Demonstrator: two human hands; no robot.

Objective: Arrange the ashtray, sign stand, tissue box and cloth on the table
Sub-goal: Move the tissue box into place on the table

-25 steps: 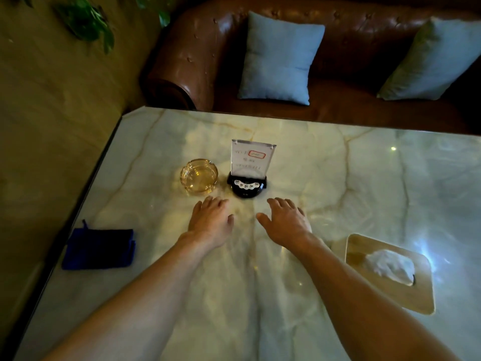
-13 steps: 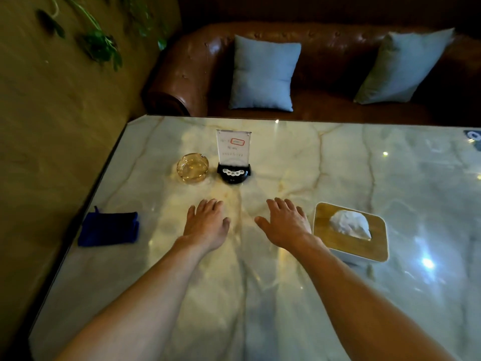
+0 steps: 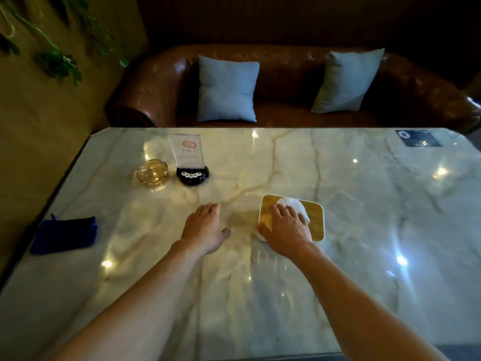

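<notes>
Resting right hand (image 3: 285, 231) on tissue box (image 3: 316, 220), fingers spread over its top, thumb at near-left corner; left hand (image 3: 204, 226) flat on table (image 3: 364, 204), fingers loosely together, holding nothing.

Lounge: leather sofa (image 3: 286, 82), ashtray (image 3: 152, 174)

- Pale veined marble-look table top (image 3: 338, 204): glossy, smooth, mirrors ceiling lights.
- Round amber glass ashtray (image 3: 152, 174): transparent, shiny.
- Sign stand (image 3: 191, 162): clear plastic-looking panel holding white paper, glossy black base.
- Rectangular tissue box (image 3: 316, 217): matt wood-look lid, white soft tissue.
- Dark blue folded cloth (image 3: 65, 234): matt fabric.
- Brown tufted sofa (image 3: 286, 84): leather-look, sheen.
</notes>
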